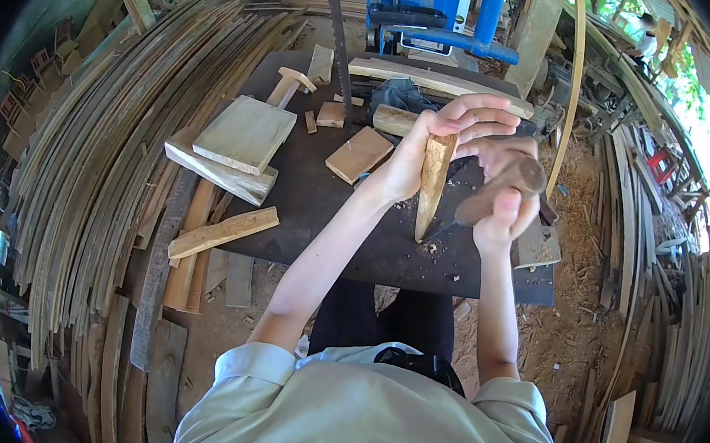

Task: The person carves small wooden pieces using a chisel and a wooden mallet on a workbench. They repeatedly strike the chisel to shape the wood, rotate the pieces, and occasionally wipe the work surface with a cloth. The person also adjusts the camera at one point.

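While standing the wooden stick (434, 182) almost straight up in the left hand (420, 147), fat end high and thin end down at the table (335, 245), holds a tool (481, 203) in the right hand (504, 221). Pinches the stick near its top with the left grip, fingers stretched out to the right past the wood; cannot tell just where the thumb sits. Wraps the right grip round the tool's brown handle (527, 176), a bit blurry. Points the dark blade (446, 231) down and left, slanting in at the thin end from the right, very near the wood; cannot tell if touching. Has the right hand nearer that thin end, the left nearer the fat end. Has little chips (430, 248) by the tip and a flat brown block (360, 155) off to the left.
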Motion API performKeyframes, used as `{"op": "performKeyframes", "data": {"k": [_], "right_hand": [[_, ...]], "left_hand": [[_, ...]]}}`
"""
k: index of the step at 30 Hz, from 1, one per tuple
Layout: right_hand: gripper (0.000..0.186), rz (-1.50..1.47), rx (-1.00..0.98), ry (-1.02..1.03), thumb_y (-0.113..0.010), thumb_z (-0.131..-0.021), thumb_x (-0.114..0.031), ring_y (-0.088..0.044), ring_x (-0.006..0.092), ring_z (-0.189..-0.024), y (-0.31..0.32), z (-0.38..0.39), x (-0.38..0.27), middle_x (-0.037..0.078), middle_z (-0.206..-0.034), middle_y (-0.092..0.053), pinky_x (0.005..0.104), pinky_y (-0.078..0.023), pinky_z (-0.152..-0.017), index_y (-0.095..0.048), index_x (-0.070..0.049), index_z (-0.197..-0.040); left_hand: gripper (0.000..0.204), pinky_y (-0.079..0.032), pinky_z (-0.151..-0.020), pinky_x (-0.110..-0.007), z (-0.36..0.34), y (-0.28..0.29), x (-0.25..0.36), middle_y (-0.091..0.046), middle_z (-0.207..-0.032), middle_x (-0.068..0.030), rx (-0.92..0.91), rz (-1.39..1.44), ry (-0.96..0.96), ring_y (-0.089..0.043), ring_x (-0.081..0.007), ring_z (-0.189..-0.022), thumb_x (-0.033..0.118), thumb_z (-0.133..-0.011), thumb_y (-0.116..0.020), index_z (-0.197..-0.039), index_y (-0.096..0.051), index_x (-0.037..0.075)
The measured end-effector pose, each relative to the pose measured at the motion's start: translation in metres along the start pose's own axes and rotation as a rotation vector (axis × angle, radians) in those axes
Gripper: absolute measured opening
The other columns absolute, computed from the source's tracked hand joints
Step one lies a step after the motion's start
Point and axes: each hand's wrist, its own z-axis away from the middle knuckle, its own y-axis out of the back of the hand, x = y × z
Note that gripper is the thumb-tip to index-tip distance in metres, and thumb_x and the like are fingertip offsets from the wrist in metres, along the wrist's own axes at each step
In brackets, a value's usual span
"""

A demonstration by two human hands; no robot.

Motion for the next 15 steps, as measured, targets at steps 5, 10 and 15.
{"op": "performKeyframes", "data": {"k": [5,10,15], "right_hand": [[0.050,0.077,0.048,-0.092,-0.052,-0.090,-0.043,-0.052,0.0167,-0.089,-0.003,0.005,0.003,0.010,-0.100,-0.053,0.0283,-0.041,-0.076,-0.052,0.005,-0.104],[0.049,0.072,0.047,-0.095,-0.053,-0.090,-0.041,-0.053,0.0154,-0.089,0.005,0.000,0.000,0.010,-0.100,-0.054,0.0285,-0.043,-0.078,-0.051,0.005,-0.106],[0.046,0.031,0.057,-0.117,-0.056,-0.088,-0.039,-0.053,0.0138,-0.085,-0.011,0.002,-0.006,0.010,-0.097,-0.054,0.0270,-0.042,-0.077,-0.050,0.003,-0.105]], "left_hand": [[0.063,-0.032,-0.100,-0.034,0.001,-0.012,0.005,-0.049,-0.129,-0.0176,0.017,-0.043,0.001,-0.045,-0.0227,-0.121,0.040,-0.080,-0.034,-0.130,-0.041,0.001],[0.049,-0.037,-0.094,-0.031,0.004,-0.020,0.002,-0.057,-0.119,-0.0104,0.058,-0.069,-0.094,-0.051,-0.0156,-0.104,0.029,-0.085,-0.033,-0.121,-0.052,0.002],[0.047,-0.039,-0.094,-0.032,0.004,-0.012,-0.004,-0.058,-0.120,-0.0134,0.136,-0.064,-0.129,-0.053,-0.0202,-0.112,0.026,-0.087,-0.030,-0.115,-0.055,-0.004]]}}
